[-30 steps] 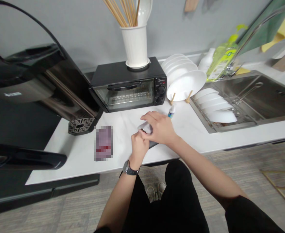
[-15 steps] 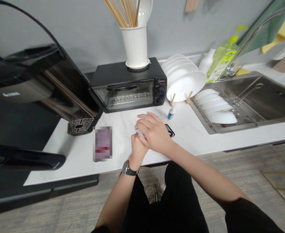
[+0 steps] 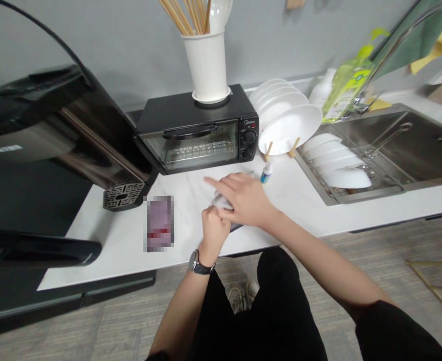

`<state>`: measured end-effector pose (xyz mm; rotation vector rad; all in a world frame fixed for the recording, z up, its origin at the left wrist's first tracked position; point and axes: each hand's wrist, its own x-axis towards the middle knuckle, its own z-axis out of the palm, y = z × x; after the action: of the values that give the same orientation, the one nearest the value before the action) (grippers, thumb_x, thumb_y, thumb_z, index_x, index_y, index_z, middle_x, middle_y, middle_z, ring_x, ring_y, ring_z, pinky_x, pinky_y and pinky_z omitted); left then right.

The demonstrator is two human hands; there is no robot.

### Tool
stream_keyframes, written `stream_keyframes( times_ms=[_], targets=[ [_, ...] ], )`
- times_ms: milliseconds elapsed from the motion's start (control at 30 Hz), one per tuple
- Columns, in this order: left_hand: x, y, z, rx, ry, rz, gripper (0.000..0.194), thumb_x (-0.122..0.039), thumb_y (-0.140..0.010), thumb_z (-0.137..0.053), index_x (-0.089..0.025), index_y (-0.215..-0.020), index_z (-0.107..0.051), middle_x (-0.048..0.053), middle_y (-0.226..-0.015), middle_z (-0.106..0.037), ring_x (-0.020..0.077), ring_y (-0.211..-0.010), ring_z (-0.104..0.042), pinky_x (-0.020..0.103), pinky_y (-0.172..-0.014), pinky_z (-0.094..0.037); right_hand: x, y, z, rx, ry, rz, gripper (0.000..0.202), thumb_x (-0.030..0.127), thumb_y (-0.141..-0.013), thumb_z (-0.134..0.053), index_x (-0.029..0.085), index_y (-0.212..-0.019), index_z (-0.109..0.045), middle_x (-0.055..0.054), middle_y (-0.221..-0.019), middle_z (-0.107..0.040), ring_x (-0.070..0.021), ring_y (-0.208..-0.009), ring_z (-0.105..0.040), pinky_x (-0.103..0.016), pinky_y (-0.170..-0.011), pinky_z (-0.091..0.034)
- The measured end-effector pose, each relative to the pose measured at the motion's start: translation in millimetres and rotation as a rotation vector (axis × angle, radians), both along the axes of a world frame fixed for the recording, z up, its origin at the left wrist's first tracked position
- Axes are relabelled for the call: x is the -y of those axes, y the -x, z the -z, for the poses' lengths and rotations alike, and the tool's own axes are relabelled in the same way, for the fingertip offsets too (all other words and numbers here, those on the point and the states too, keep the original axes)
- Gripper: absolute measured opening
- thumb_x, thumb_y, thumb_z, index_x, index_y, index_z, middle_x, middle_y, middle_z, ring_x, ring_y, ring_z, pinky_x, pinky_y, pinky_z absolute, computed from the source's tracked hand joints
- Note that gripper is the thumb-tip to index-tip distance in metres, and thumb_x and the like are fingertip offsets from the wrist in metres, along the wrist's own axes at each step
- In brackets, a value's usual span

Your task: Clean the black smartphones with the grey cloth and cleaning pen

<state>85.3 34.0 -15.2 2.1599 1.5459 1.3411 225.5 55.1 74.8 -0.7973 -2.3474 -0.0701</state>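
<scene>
Over the counter, my left hand (image 3: pixel 213 225), with a dark-strapped watch at its wrist, is closed in a fist on a pale grey-white crumpled cloth (image 3: pixel 222 201). My right hand (image 3: pixel 250 199) lies across the top, its index finger pointing left and its thumb by the left fist. The cloth shows between the thumb and fingers of this hand; the rest of it is hidden. Under the right hand, a dark edge of a flat device (image 3: pixel 236 227) peeks out. Just beyond that hand stands a small white bottle (image 3: pixel 266 172) with a blue label.
A pixelated purple rectangular item (image 3: pixel 160 223) lies left on the white counter (image 3: pixel 190 235). Behind are a black toaster oven (image 3: pixel 198 135) with a white chopstick holder (image 3: pixel 206 65), and racked plates (image 3: pixel 289 129). A black appliance (image 3: pixel 119 150) stands left; a sink (image 3: pixel 412 165) with bowls is right.
My right hand has shifted slightly right and turned, its index finger now stretched out and more cloth showing. The dark device that showed right of the hand is now mostly covered.
</scene>
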Motion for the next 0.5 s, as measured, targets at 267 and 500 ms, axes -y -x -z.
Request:
stream_keyframes(
  times_ms=[267, 500],
  targets=[
    [-1.5, -0.9, 3.9, -0.068, -0.021, -0.036, 0.023, -0.009, -0.081, -0.054, -0.022, -0.063, -0.051, 0.003, -0.057, -0.059, 0.0194, -0.057, -0.061, 0.029, -0.057, -0.042, 3.5, 3.8, 2.2, 0.006, -0.088, -0.064, 0.024, 0.028, -0.099, -0.056, 0.014, -0.108, -0.074, -0.010, -0.100, -0.075, -0.0253, -0.099, -0.067, -0.044, -0.100, -0.053],
    [-0.2, -4.1, 3.3, -0.022, 0.023, -0.022, 0.024, -0.009, -0.081, -0.055, -0.022, -0.061, -0.053, 0.004, -0.057, -0.060, 0.0204, -0.056, -0.061, 0.031, -0.057, -0.043, 4.2, -2.2, 0.6, -0.032, -0.061, -0.058, 0.030, 0.027, -0.100, -0.051, 0.016, -0.118, -0.072, -0.010, -0.107, -0.075, -0.0263, -0.112, -0.066, -0.046, -0.105, -0.049]
  ],
)
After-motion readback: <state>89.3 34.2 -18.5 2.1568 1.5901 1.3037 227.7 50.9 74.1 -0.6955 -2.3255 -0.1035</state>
